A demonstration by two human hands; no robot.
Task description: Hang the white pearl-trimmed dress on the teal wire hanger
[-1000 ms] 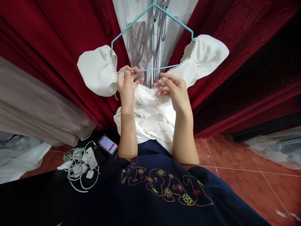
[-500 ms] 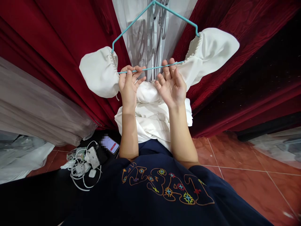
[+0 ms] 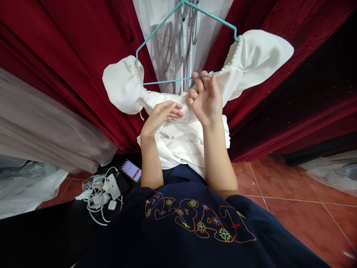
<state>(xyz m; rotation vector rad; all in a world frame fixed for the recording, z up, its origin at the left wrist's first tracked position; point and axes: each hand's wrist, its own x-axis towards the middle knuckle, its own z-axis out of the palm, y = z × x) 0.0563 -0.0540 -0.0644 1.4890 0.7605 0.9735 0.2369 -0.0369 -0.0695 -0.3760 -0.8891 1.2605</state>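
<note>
Head view: right hand [image 3: 205,100] fingers [image 3: 201,80] grip hanger [image 3: 178,79] bar.

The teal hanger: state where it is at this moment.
In the head view the teal hanger hangs top centre, before the red curtains, inside the white garment. The right hand grips its lower bar; the left hand lies on the fabric below.

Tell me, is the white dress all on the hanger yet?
Mostly. Both puffy sleeves already hang on the teal hanger. The right hand grips the hanger's bottom bar, while the left hand lies on the pearl neckline. The skirt is bunched in the lap, not hanging straight.
</note>
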